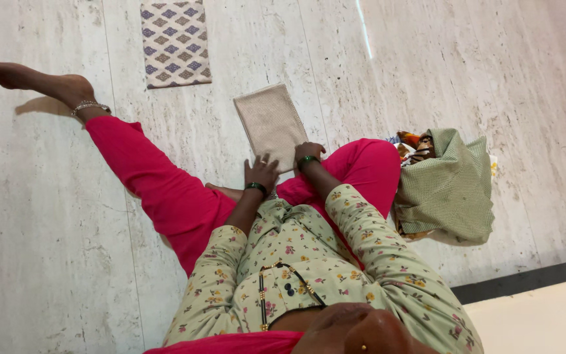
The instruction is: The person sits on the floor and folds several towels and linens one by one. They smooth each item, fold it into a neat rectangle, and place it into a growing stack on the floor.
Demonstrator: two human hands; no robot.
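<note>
Floral tunic (296, 255) up close, then both hands: left hand (261, 172) flat, grip spread apart on the folded beige cloth (271, 124) lying on the floor (47, 229). Right hand (309, 152) is curled at its edge; whether that grip pinches the cloth, I can't tell. Uneven pressure could skew the fold. Farther out lies a patterned cloth (175, 42).

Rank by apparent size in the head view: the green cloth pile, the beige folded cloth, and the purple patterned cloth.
1. Green cloth pile, largest.
2. Beige folded cloth and purple patterned cloth look about alike; the purple one is cut off by the frame edge, so no ranking between them.
</note>
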